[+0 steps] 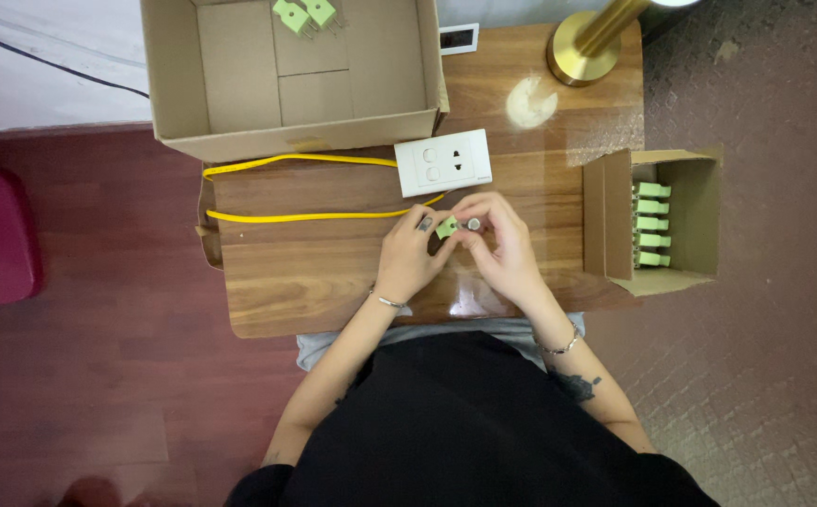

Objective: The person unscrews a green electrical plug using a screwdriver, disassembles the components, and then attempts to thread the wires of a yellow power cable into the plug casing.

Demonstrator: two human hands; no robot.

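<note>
- A person is sitting at a small wooden table (333, 272), seen from above by a camera on their head; every place below is given relative to this table.
- Over the table's middle, the left hand (408, 258) is pinching a small green connector (447, 226) between thumb and fingertips, holding it just above the wood, seemingly to keep it steady.
- The right hand (502, 246) is meeting it from the other side, fingers pressed around a small round silvery piece (473, 223) that is touching or nearly touching the connector; the exact contact is too small to tell.
- Just behind the hands, a white socket plate (443, 161) is lying flat on the table, with a yellow cable (305, 216) looping away from it toward the table's left edge.
- At the table's far edge, a large open cardboard box (239, 84) is holding two green connectors (303, 14) at its back.
- Against the table's right edge, a small cardboard box (699, 216) is lying on its side, opening toward the person, with a row of green connectors (652, 225) within easy reach.
- At the far right corner, a brass lamp base (582, 52) is standing.
</note>
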